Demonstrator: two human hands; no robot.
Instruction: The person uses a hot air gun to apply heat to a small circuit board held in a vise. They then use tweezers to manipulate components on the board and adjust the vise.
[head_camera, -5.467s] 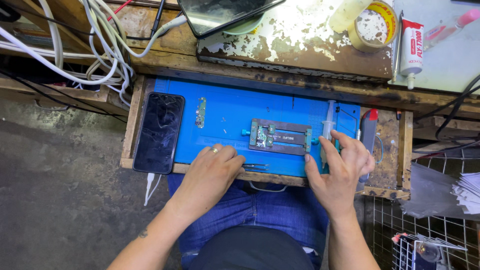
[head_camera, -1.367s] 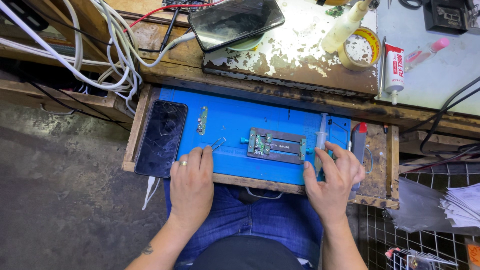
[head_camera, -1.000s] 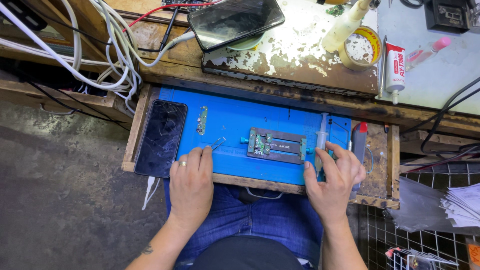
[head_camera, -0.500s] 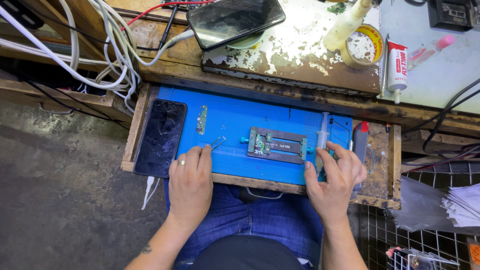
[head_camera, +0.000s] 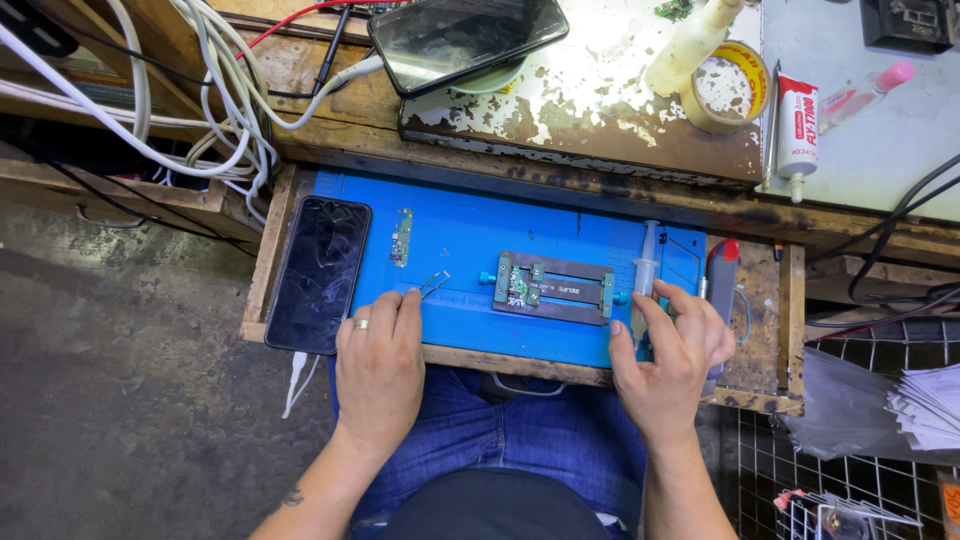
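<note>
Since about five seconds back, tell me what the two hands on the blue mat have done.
The left hand slid left, from in front of the grey metal board clamp to the slim metal tweezers, fingertips touching them. The right hand stayed by the clear plastic syringe. The clamp, the dark phone and the blue work mat did not move.

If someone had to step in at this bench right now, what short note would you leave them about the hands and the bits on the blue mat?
Left hand: flat on the blue mat, fingertips at the tweezers, holding nothing.
Right hand: fingers at the base of the syringe, grip unclear.
Metal clamp fixture: mid-mat, a small circuit board clamped in it.
A second small board lies loose upper left; a dark phone lies at the mat's left edge.
Done: board is clamped. Left: no tool touches the board yet.
</note>
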